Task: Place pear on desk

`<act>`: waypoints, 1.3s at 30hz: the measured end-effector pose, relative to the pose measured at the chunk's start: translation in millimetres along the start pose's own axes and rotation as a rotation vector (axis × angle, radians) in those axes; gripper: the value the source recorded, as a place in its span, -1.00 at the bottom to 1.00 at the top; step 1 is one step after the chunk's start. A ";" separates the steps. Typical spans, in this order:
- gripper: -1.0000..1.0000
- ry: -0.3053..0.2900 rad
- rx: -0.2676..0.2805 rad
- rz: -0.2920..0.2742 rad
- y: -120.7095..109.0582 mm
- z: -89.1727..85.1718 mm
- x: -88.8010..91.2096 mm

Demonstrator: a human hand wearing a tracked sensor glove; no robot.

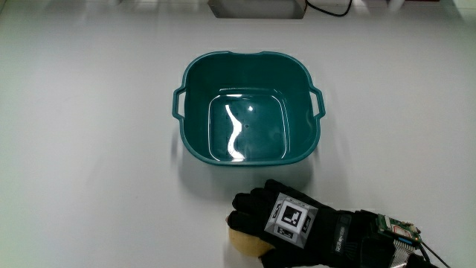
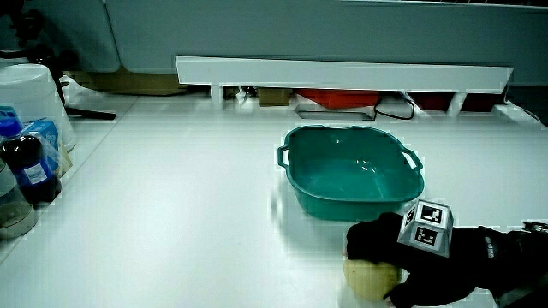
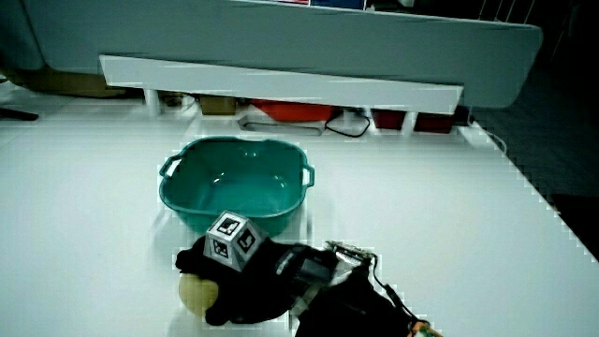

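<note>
Gripping the pear (image 1: 242,240) on the table (image 1: 89,164).
Curling the hand (image 1: 286,223) over it, nearer the person than the teal tub (image 1: 249,108); showing no readable writing, only the cube's (image 2: 426,225) pattern.

A teal basin (image 1: 249,104) with two small handles sits empty on the white worktop (image 1: 89,149), while bottles (image 2: 30,167) and a white bucket (image 2: 30,98) stand well apart from the basin at the worktop's edge.
</note>
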State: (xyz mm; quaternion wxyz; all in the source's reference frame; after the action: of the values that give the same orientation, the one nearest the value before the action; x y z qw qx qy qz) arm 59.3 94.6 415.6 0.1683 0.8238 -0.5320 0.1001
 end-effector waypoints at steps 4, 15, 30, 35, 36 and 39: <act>0.00 -0.055 -0.167 -0.015 0.3 0.0 -0.5; -0.27 -0.062 -0.165 -0.014 -0.1 -2.2 -0.9; -0.95 -0.009 0.026 -0.015 -5.3 4.4 -1.0; -1.00 0.019 0.002 -0.036 -9.5 12.1 1.6; -1.00 0.008 -0.021 -0.042 -10.5 12.3 2.8; -1.00 0.016 -0.034 -0.060 -15.1 17.2 6.5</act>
State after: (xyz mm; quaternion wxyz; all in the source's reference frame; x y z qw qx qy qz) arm 75.5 88.2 399.4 0.1894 0.8354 -0.5075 0.0927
